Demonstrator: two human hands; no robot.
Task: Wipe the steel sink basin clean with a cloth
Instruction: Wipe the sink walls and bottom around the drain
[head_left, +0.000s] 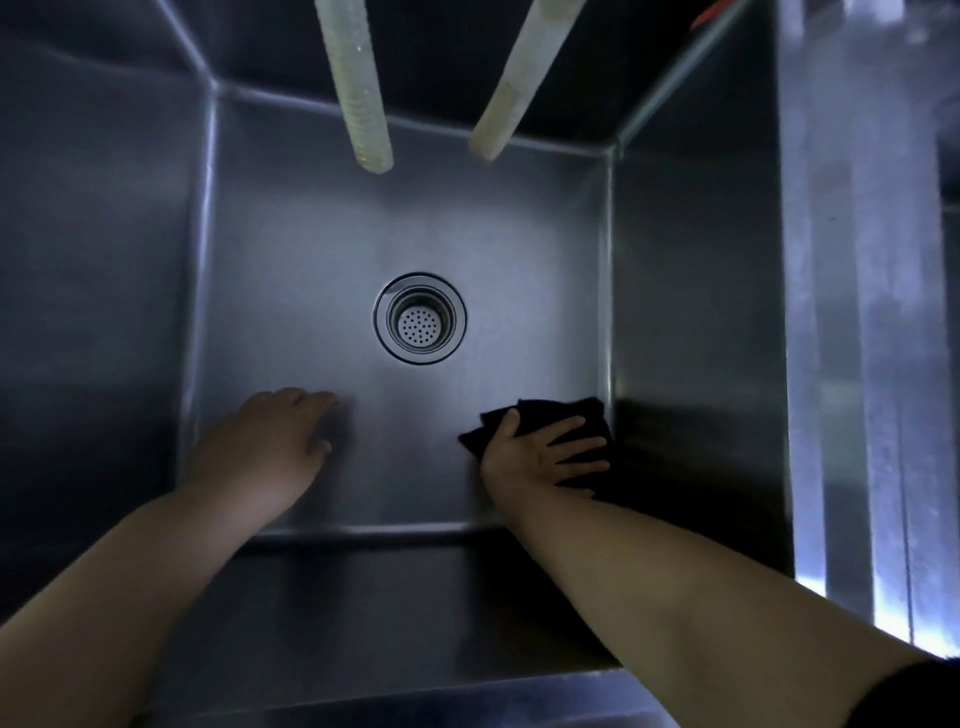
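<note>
Down on the floor of the steel sink (291, 249), at its near right corner, the right hand (540, 457) lies flat on a dark cloth (566, 418), fingers spread and straight, pressing it against the metal rather than clutching it; only the thumb hooks over the cloth's left edge. The cloth touches or nearly touches the right wall. The left hand (270, 441) reaches toward the floor on the near left side, fingers loosely extended and holding nothing; whether it bears on the steel or hovers just above it cannot be told. The round drain (419, 318) with its perforated strainer sits in the middle, well apart from both hands. Two pale hoses (358, 88) hang from above over the far part of the basin.

The step in hand looks like wiping the floor, started from the corner. To do it well, the open-palmed grip suits: an even flat press keeps the whole cloth in contact. Strokes should probably overlap and run toward the drain, so loosened dirt is pushed there and not into the seams. The corner and the fold where floor meets wall need fingertips driven into the crease through the cloth. The dim light makes streaks hard to judge, so the walls and far corners, under the hoses, deserve a deliberate pass.
</note>
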